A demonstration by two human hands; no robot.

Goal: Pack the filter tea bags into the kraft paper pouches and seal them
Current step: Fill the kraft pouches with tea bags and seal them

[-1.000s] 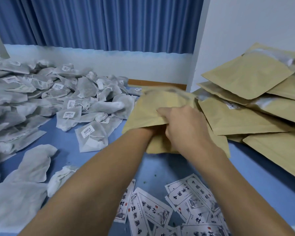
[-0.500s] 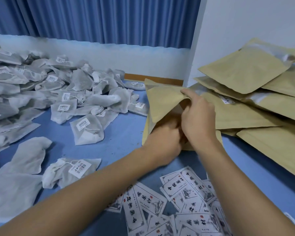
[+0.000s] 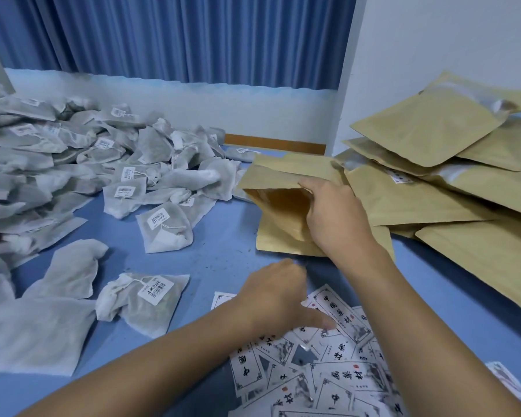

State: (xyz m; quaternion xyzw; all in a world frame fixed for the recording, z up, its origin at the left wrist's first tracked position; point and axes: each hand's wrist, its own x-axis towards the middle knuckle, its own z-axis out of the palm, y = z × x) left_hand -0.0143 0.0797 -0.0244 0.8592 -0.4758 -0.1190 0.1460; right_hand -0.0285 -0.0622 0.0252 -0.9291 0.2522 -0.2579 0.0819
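Observation:
An open kraft paper pouch lies on the blue table with its mouth facing left. My right hand grips the pouch at the mouth's near edge and holds it open. My left hand hovers below the pouch, over the pile of printed labels, thumb pointing right, holding nothing that I can see. Grey filter tea bags with barcode tags lie scattered to the left, the nearest one beside my left forearm.
A stack of kraft pouches fills the right side of the blue table. A big heap of tea bags covers the far left. A white wall and blue curtain stand behind.
My left hand has come out of the pouch mouth and moved down toward the labels. My right hand stays on the pouch, which now lies lower and wider open.

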